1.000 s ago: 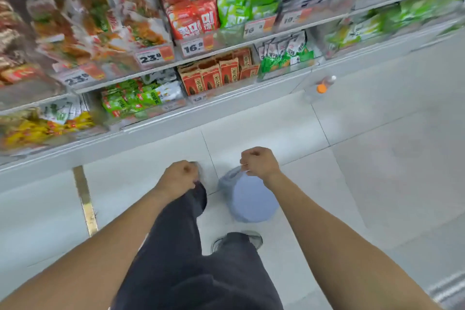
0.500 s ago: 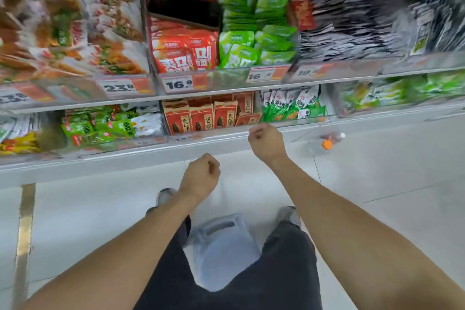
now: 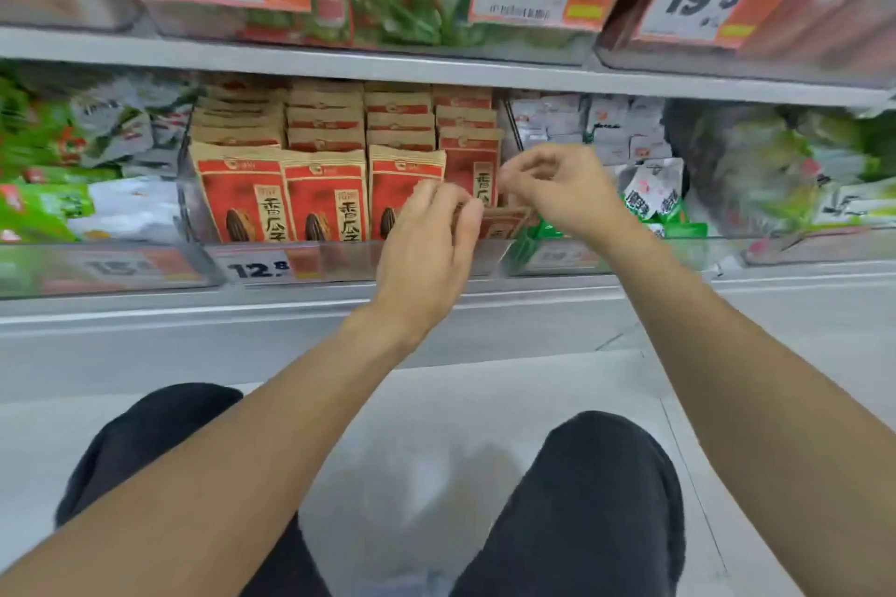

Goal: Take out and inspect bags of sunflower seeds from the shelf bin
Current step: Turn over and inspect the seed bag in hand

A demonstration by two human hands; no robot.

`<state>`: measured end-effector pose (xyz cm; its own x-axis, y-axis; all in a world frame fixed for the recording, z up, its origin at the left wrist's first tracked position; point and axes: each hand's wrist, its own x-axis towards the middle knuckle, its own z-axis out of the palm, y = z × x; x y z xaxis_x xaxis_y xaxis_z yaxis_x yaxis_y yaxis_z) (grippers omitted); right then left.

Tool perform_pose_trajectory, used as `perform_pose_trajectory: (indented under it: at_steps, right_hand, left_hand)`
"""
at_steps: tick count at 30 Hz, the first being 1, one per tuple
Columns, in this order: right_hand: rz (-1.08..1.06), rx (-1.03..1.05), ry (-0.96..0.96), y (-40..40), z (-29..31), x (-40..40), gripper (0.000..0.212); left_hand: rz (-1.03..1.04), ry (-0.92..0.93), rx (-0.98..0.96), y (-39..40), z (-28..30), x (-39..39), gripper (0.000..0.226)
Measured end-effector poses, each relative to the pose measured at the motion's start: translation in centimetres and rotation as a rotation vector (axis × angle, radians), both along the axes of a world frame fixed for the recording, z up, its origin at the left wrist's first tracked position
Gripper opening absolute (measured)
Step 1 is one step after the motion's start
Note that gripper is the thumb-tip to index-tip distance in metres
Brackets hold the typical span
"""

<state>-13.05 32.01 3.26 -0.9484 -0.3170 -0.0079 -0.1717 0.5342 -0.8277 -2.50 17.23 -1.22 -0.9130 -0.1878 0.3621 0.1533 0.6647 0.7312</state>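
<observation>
Shop shelving: I see a grey metal shelf (image 3: pixel 436 63) overhead and a lower ledge, both carrying clear plastic bins with price cards clipped to their fronts.
Floor: pale smooth tiles (image 3: pixel 436 402) run under me; my dark-trousered knees (image 3: pixel 606 475) are bent low, so I judge I am squatting close.
Shelf bin: the clear-walled shelf bin (image 3: pixel 186 208) on the lower ledge holds the task's goods; its front lip carries a 12.8 card (image 3: pixel 259 268).
Sunflower seed bags: flat kraft-paper bags of sunflower seeds (image 3: pixel 242 199), red-printed with a dark seed picture, stand upright in four tight rows.
Neighbours: glossy green and white packets (image 3: pixel 652 199) fill the bin to the right, crinkled and puffier than the paper ones.
Left hand: my left hand (image 3: pixel 426 247) reaches over the bin's front lip, fingers loosely curled against the third and fourth rows; blur keeps me from telling whether it grips anything.
Right hand: my right hand (image 3: pixel 557 194) hovers at the bin's right end, thumb and forefinger pinched narrow; whether paper sits between them I cannot tell.
Tipped bag: one small bag (image 3: pixel 502 223) lies tilted forward between my hands.
Doing it well: I would pinch that bag by its stiff top seam, lift it straight up clear of the lip, and steady the neighbours with the other hand so the row stays standing.
</observation>
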Motion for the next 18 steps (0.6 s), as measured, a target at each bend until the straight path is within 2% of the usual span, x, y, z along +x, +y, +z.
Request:
perform_pose_trajectory:
  at_steps: [2,6,8,10,12,15,18]
  right_hand:
    - [0.022,0.116,0.046,-0.1,0.4,-0.2,0.006]
    - [-0.051,0.285,0.319,-1.1,0.8,0.2,0.011]
    - [-0.041,0.379,0.398,-1.7,0.8,0.3,0.032]
    - [0.006,0.486,0.357,-2.4,1.3,0.0,0.060]
    - [0.051,0.582,0.277,-2.8,1.8,-0.4,0.076]
    - [0.102,0.589,0.232,-2.7,1.4,-1.1,0.073]
    - [0.057,0.460,0.271,-2.2,0.6,-1.3,0.063]
  left_hand:
    - [0.003,0.043,-0.017,0.0,-0.8,0.1,0.023]
    - [-0.038,0.038,-0.033,-0.9,-1.0,1.0,0.020]
    - [-0.066,0.027,-0.090,-1.4,-0.7,1.5,0.020]
    - [-0.092,0.012,-0.147,-1.9,-0.4,1.7,0.022]
    - [-0.109,-0.020,-0.163,-2.3,0.1,2.0,0.028]
    - [-0.152,-0.056,-0.194,-2.8,0.5,2.6,0.037]
    - [-0.197,-0.104,-0.161,-3.1,1.0,2.6,0.040]
